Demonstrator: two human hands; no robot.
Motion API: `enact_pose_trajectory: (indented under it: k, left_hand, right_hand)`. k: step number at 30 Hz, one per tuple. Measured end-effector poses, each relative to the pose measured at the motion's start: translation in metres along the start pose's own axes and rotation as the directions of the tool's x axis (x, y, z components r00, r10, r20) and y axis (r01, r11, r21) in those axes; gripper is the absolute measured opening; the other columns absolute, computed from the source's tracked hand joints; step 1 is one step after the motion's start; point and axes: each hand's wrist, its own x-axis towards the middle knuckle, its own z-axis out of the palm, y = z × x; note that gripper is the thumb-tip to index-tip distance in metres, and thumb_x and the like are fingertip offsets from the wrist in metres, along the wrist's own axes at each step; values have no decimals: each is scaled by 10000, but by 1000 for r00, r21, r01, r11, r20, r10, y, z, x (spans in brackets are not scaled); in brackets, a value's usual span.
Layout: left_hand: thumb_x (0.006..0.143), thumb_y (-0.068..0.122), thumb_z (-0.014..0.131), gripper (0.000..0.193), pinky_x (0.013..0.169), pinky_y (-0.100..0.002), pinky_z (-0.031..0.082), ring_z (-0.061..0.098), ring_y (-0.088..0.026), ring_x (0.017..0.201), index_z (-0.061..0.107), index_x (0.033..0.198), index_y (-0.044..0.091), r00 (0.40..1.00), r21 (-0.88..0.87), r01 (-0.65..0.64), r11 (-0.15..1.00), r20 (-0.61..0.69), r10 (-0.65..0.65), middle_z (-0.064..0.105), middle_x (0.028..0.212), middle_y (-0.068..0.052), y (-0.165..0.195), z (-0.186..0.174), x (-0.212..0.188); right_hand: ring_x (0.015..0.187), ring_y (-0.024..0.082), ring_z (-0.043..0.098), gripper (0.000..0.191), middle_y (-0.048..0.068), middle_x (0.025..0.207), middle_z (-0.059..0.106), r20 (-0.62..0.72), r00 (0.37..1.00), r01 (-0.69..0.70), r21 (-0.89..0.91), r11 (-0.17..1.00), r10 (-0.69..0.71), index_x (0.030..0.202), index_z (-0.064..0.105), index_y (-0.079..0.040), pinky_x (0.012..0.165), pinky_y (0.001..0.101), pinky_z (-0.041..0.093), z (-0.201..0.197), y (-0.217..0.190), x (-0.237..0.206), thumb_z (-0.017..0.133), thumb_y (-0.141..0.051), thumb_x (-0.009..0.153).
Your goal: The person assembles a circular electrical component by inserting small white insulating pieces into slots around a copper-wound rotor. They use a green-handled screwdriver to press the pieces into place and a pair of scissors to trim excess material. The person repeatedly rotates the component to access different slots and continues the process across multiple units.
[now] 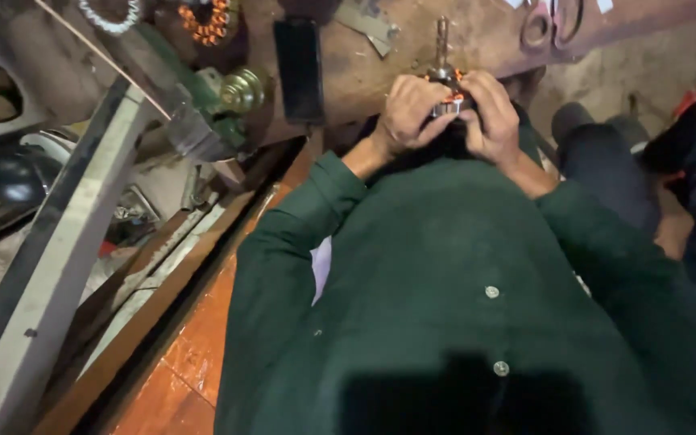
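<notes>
Both my hands hold a motor rotor [445, 76], a metal part with copper-orange windings and a steel shaft sticking up from it. My left hand [406, 113] wraps its left side with the fingers curled over the top. My right hand [489, 117] grips its right side. The rotor's lower body is hidden between my fingers. My dark green shirt sleeves and chest fill the lower frame. The rotor sits at the near edge of a worn brown workbench [364, 72].
A dark phone [299, 68] lies on the bench left of my hands. A brass fitting [242, 89] and another copper winding [205, 20] lie farther left. A pale beam [58, 258] slants at left. Someone's dark-clothed leg [606, 161] is at right.
</notes>
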Motion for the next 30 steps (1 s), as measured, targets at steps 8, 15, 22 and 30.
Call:
enact_pose_trajectory:
  k: [8,15,22,30]
  left_hand:
    - [947,219,781,374,945,-435,488,630,-330,1039,612,1234,49,995,-10,74,997,65,-73,666,1158,-114,21,0,4]
    - [953,289,783,479,1002,-448,474,599,-350,1124,566,1300,41,984,-83,130,988,130,-118,638,1236,-131,11,1,0]
    - [890,227,862,369,893,-394,528,642,-305,987,668,1145,44,964,-164,266,950,32,-264,699,1068,-102,30,-5,24]
    - [851,348,898,546,896,-431,538,667,-297,995,624,1193,22,961,-218,-268,938,-134,244,679,1116,-96,143,-52,94]
  right_hand:
    - [1334,445,587,383,272,1390,596,38,999,-40,20,999,39,1389,567,65,1167,475,473,-15,-15,1,647,-51,1033]
    - [1351,438,572,449,260,1427,583,67,993,-93,13,996,92,1430,548,36,1170,462,468,-17,-9,-6,692,-60,1015]
    - [1360,387,593,445,250,1447,578,62,988,-147,146,978,139,1463,542,26,1173,428,472,-26,-28,16,667,-82,1051]
    - [1156,414,612,480,224,1243,617,-219,919,327,-41,944,-328,1263,573,57,1031,537,508,-121,-137,23,715,-285,958]
